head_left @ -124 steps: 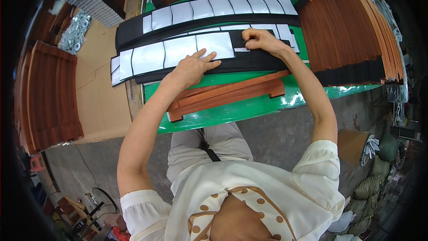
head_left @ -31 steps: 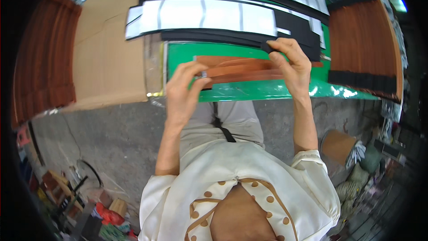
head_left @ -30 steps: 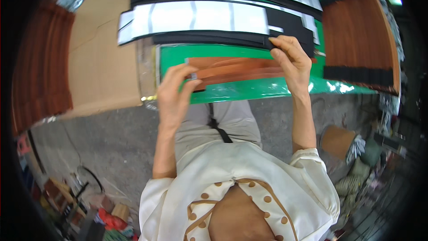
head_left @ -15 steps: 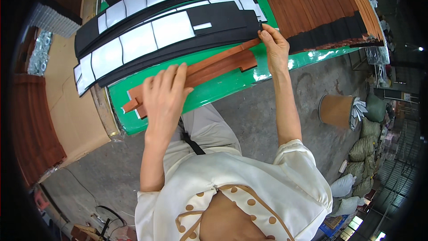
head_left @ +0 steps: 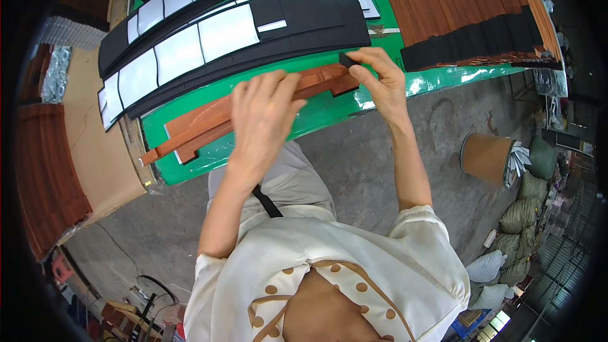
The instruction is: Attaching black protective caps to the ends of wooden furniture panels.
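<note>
My left hand is closed over the middle of a narrow reddish-brown wooden strip, its fingers on the far side. The strip lies aslant on a wider brown board with notched ends. Between thumb and forefinger, my right hand pinches a small black foam piece at the right end of the strip. Whether the piece touches the wood, I cannot tell. Just beyond lie black foam sheets with white backing squares on part of them.
The green work surface has a near edge in front of my body. Brown slats with black ends are stacked at the far right. More brown slats lie at left. A brown drum with white scraps stands on the floor at right.
The wooden strip has shifted left and slightly nearer. My right hand has moved left and nearer, away from the foam sheets, with the black piece. My left hand now sits farther right.
</note>
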The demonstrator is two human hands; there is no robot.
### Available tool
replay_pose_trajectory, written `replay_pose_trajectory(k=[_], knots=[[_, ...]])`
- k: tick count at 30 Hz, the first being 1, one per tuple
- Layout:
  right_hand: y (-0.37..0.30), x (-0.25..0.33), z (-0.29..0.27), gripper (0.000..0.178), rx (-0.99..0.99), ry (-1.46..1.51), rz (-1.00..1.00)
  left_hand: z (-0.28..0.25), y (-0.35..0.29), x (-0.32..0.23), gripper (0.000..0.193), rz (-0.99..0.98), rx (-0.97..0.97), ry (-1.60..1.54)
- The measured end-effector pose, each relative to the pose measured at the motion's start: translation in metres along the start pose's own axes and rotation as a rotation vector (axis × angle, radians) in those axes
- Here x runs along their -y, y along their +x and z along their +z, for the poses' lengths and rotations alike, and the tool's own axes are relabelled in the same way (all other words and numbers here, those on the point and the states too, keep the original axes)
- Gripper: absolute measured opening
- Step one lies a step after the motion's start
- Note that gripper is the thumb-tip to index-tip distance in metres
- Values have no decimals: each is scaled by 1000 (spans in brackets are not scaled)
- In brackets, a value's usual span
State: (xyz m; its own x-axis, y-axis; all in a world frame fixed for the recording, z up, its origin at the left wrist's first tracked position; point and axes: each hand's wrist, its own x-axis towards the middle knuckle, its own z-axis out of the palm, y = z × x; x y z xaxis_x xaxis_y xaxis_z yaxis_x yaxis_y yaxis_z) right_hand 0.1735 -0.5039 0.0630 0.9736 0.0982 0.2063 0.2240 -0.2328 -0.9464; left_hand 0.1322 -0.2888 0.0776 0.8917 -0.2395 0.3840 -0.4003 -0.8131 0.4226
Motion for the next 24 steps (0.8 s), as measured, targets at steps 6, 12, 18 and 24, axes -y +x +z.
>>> replay_pose_trajectory(k=[6, 12, 18, 24], knots=[[7, 0, -8, 20, 151, -410, -262, 39, 21, -16, 28, -103, -23, -123], [17, -4, -11, 18, 211, -500, -388, 43, 23, -19, 20, -156, -54, -172], [19, -5, -13, 18, 262, -525, -412, 42, 23, -20, 21, -183, -32, -169], [21, -8, -13, 17, 268, -533, -440, 42, 23, -20, 21, -164, -40, -156]])
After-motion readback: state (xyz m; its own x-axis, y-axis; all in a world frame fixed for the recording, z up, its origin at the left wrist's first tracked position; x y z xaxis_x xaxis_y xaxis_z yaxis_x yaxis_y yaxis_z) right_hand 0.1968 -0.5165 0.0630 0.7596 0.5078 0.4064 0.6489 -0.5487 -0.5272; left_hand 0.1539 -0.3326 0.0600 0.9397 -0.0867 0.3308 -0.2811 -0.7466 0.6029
